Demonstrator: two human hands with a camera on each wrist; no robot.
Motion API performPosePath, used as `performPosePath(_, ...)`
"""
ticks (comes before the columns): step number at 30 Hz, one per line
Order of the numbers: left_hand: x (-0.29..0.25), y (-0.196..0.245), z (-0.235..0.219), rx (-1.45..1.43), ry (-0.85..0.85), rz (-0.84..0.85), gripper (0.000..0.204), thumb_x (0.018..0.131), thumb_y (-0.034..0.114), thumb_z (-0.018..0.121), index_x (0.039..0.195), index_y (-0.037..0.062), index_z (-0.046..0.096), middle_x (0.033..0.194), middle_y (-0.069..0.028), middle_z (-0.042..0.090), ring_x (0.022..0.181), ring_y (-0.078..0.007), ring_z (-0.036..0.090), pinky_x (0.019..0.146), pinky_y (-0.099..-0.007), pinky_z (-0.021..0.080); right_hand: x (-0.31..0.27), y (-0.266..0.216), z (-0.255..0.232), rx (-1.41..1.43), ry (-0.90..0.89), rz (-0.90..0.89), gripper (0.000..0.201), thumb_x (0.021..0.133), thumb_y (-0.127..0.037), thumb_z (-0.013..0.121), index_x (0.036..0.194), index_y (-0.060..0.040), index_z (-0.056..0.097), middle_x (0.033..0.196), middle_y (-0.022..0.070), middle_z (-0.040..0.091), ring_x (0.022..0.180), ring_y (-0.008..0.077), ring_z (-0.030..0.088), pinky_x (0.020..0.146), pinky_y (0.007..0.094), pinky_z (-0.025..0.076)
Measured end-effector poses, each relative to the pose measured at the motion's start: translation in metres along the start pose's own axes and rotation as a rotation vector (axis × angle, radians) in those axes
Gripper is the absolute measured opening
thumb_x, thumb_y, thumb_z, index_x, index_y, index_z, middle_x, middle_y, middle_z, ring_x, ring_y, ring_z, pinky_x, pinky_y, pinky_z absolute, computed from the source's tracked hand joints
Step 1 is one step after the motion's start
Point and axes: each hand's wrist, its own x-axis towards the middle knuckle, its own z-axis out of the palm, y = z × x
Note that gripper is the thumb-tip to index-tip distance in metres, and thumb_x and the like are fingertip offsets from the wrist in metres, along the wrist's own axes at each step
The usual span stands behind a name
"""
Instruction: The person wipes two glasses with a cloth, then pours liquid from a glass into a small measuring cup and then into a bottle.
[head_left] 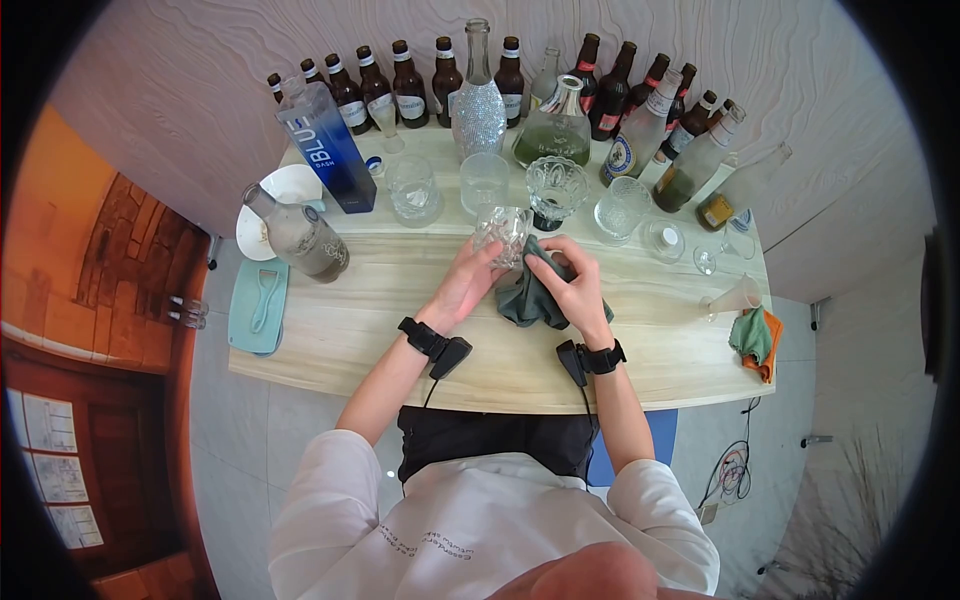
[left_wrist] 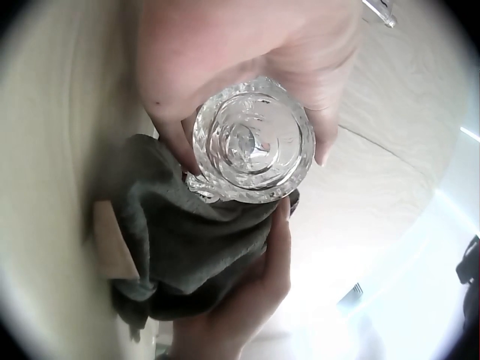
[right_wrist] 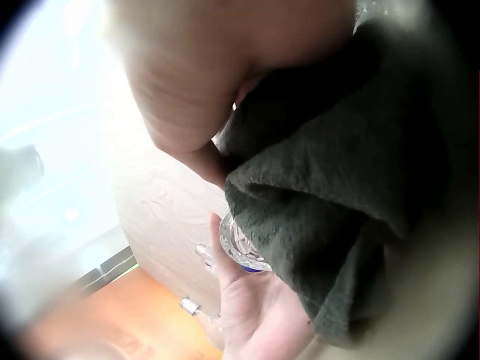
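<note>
A clear cut-glass tumbler (head_left: 503, 228) is held in my left hand (head_left: 466, 285), close over the front middle of the table. In the left wrist view its round end faces the camera, with fingers and thumb curled around the sides. My right hand (head_left: 577, 287) grips a dark grey-green cloth (head_left: 530, 302), which meets the tumbler's right side. Bunched folds of that cloth (left_wrist: 195, 240) cover part of the glass edge in the left wrist view. From the right wrist, the cloth hides most of the tumbler (right_wrist: 241, 244), and the left palm shows behind it.
Behind the hands stand a footed glass bowl (head_left: 556, 188) and several tumblers. A blue bottle (head_left: 330, 150) and a grey bottle (head_left: 305, 240) are at the left, beside a turquoise board (head_left: 243, 310) with a peeler. Brown bottles line the back. Folded cloths (head_left: 755, 342) lie at the right edge.
</note>
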Motion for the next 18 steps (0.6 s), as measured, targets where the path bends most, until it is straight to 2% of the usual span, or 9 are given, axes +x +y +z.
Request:
performPosePath(3, -0.001, 0.001, 0.001, -0.001, 0.019, -0.052, 0.075, 0.096, 0.04, 0.072, 0.156, 0.0093, 0.04, 0.153, -0.0063, 0.05, 0.139, -0.0182, 0.049, 0.116, -0.0418, 0.039, 0.0, 0.003, 0.005, 0.004, -0.022, -0.193, 0.018, 0.089, -0.008, 0.081, 0.101, 0.0005, 0.071, 0.084, -0.0003, 0.059, 0.064, 0.007, 0.041, 0.058, 0.0268, 0.032)
performPosePath(6, -0.003, 0.005, 0.009, -0.015, 0.037, -0.062, 0.066, 0.096, 0.038, 0.071, 0.149, 0.0093, 0.046, 0.142, -0.0054, 0.057, 0.131, -0.0175, 0.055, 0.113, -0.0399, 0.043, -0.001, -0.002, 0.007, -0.018, 0.005, -0.199, 0.017, 0.087, -0.007, 0.081, 0.098, 0.0007, 0.071, 0.085, 0.0003, 0.059, 0.067, 0.0091, 0.044, 0.061, 0.0264, 0.035)
performPosePath(9, 0.0, 0.005, 0.007, 0.021, -0.017, -0.064, 0.065, 0.095, 0.037, 0.071, 0.148, 0.0077, 0.047, 0.14, -0.0053, 0.058, 0.13, -0.0174, 0.056, 0.112, -0.04, 0.043, -0.001, 0.0, 0.009, -0.039, 0.121, -0.197, 0.017, 0.086, -0.007, 0.081, 0.099, -0.0004, 0.072, 0.086, 0.0024, 0.064, 0.067, 0.0105, 0.049, 0.06, 0.0265, 0.038)
performPosePath(12, 0.0, 0.003, 0.002, 0.094, -0.017, -0.11, 0.069, 0.095, 0.035, 0.07, 0.152, 0.0052, 0.045, 0.143, -0.007, 0.058, 0.131, -0.018, 0.056, 0.113, -0.0399, 0.042, 0.001, 0.009, 0.009, 0.044, 0.227, -0.136, 0.017, 0.088, -0.006, 0.081, 0.101, 0.0004, 0.072, 0.086, 0.0017, 0.063, 0.067, 0.0092, 0.047, 0.06, 0.0261, 0.038)
performPosePath(15, 0.001, 0.003, 0.003, 0.118, -0.056, -0.093, 0.074, 0.097, 0.041, 0.067, 0.157, 0.0045, 0.042, 0.147, -0.0078, 0.057, 0.134, -0.0193, 0.055, 0.117, -0.0414, 0.039, 0.002, 0.021, 0.009, 0.144, 0.295, -0.08, 0.019, 0.092, -0.008, 0.078, 0.108, 0.0003, 0.07, 0.086, -0.0013, 0.064, 0.065, 0.0042, 0.047, 0.058, 0.0222, 0.036)
performPosePath(18, -0.003, 0.005, 0.009, 0.034, -0.024, -0.104, 0.073, 0.099, 0.045, 0.062, 0.156, 0.0048, 0.042, 0.146, -0.0086, 0.058, 0.134, -0.0201, 0.055, 0.117, -0.0415, 0.04, 0.003, 0.019, 0.007, 0.239, 0.312, 0.031, 0.02, 0.094, -0.009, 0.077, 0.111, 0.0005, 0.07, 0.081, -0.0026, 0.064, 0.065, 0.0014, 0.048, 0.058, 0.0207, 0.035)
